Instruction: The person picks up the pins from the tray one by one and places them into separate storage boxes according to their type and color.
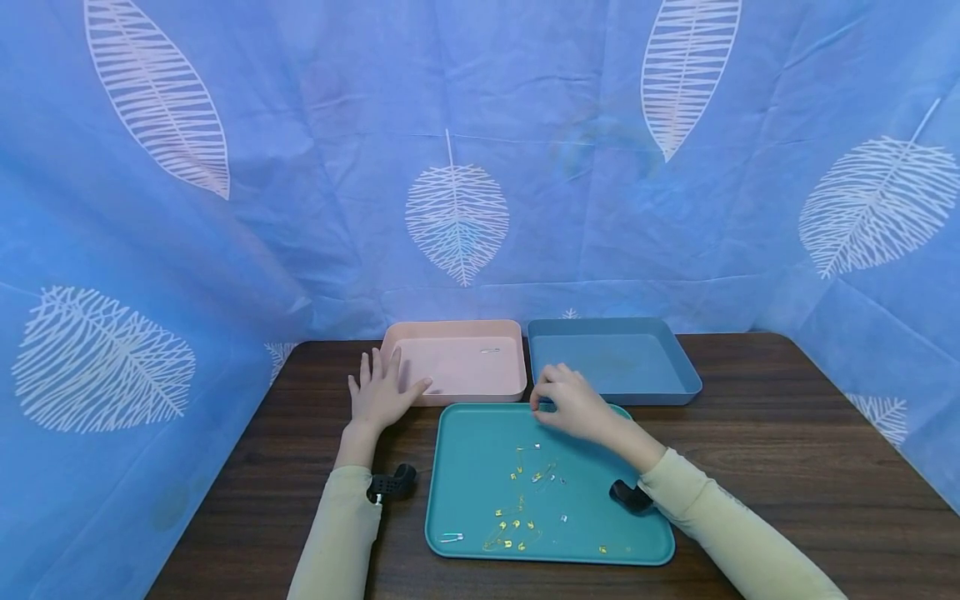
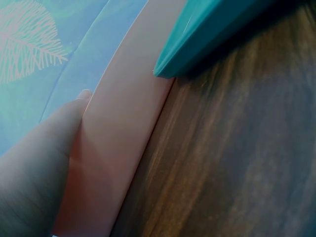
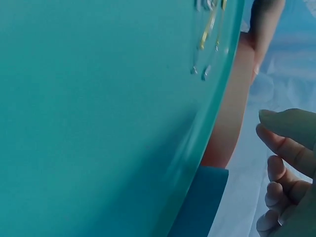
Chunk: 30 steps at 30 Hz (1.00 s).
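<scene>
My left hand (image 1: pixel 378 398) rests at the near-left corner of the pink tray (image 1: pixel 517 375), fingers spread and thumb along its front rim. One silver safety pin (image 1: pixel 490 350) lies inside that tray. Over the far edge of the teal tray (image 1: pixel 600 546) hovers my right hand (image 1: pixel 573 404), near the blue tray's front left corner. Its thumb and index finger come together at the tips; whether something tiny is between them I cannot tell. Several small gold safety pins (image 1: pixel 515 524) and silver safety pins (image 1: pixel 452 537) are scattered on the teal tray.
The blue tray (image 1: pixel 663 387) stands right of the pink one, both behind the teal tray. All sit on a dark wooden table (image 1: pixel 750 417). A blue cloth (image 1: pixel 337 208) with white leaf prints hangs behind. Each wrist carries a black camera band (image 1: pixel 393 483).
</scene>
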Motion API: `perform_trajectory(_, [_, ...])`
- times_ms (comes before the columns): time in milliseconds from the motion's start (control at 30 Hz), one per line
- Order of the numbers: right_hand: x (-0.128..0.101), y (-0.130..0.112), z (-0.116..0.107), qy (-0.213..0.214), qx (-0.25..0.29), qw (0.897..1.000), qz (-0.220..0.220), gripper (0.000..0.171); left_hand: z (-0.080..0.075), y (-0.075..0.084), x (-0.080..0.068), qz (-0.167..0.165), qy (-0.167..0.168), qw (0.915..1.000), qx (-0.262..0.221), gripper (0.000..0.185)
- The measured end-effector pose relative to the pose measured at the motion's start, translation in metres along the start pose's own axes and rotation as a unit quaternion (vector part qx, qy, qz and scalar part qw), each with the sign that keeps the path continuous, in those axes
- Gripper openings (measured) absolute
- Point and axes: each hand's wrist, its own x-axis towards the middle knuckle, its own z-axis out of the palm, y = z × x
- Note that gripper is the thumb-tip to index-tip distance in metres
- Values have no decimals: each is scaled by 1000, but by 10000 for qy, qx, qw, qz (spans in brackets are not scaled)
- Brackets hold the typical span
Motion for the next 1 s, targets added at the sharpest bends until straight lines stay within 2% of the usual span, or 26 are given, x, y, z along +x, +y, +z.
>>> perform_trajectory(333, [-6,-6,0,-867,-227,9947,-510,12,1,0,0,20,20,10000,-39,96])
perform_trajectory(567, [-8,-7,2,-1407,-280,9886,-460,15,2,-1,0,56,109,9999,-33,97])
perform_trajectory(700, [-7,-7,4,-1575,-333,9862,-398,17,3,-2,1,53,70,10000,31,100])
perform_trajectory(1000, [-4,-13,9,-1673,-464,9840,-404,21,2,-1,0,26,17,10000,13,98])
